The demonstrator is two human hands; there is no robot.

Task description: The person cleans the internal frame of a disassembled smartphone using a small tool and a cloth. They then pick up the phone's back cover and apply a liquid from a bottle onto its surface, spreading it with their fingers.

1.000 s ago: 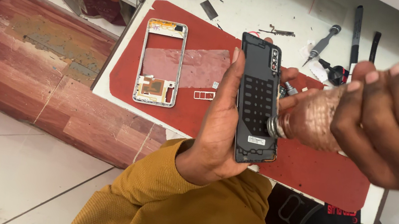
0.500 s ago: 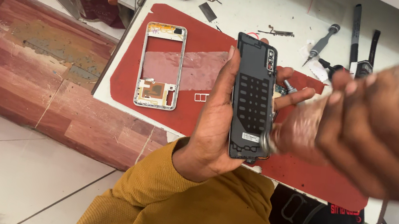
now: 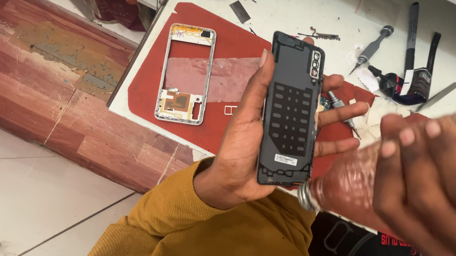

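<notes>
My left hand [image 3: 249, 142] grips a black phone back cover [image 3: 291, 112] upright, its inner side with adhesive pads facing me. My right hand [image 3: 433, 185], close to the camera and blurred, wraps around a clear bottle [image 3: 347, 187] tilted sideways. The bottle's metal-tipped nozzle [image 3: 305, 195] points at the cover's lower right corner and nearly touches it. Both are held above a red work mat [image 3: 231, 48] on a white table.
A silver phone frame [image 3: 185, 74] lies on the mat to the left. A small screwdriver [image 3: 371, 47], black tools [image 3: 411, 80] and tweezers lie on the table behind. The table's left edge drops to a red wooden floor [image 3: 34, 71]. My mustard sleeve [image 3: 216, 235] fills the bottom.
The bottle in my right hand has dropped lower, and its nozzle now sits at the cover's bottom right corner. The cover has stayed upright in my left hand.
</notes>
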